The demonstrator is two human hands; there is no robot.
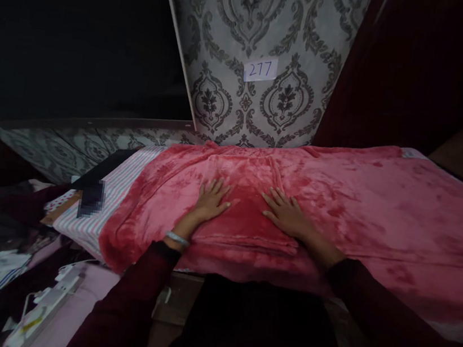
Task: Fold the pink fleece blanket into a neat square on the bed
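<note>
A folded red plush cloth (246, 218) lies in front of me, a flat rectangle with its near edge toward my body. My left hand (211, 200) rests on its left side, fingers spread, palm down. On its right side lies my right hand (284, 212), also flat with the fingers apart. Neither hand grips anything. Beneath the folded piece spreads a larger pink-red plush blanket (400, 218) of the same look, reaching far to the right. A silvery bracelet (177, 239) circles my left wrist.
A striped cloth (128, 177) shows at the left end, with a blurred-out dark item (91, 199) on it. A large dark screen (83, 34) stands at the back left. A paper marked 277 (261, 69) is on the patterned wall. A power strip (46, 303) lies lower left.
</note>
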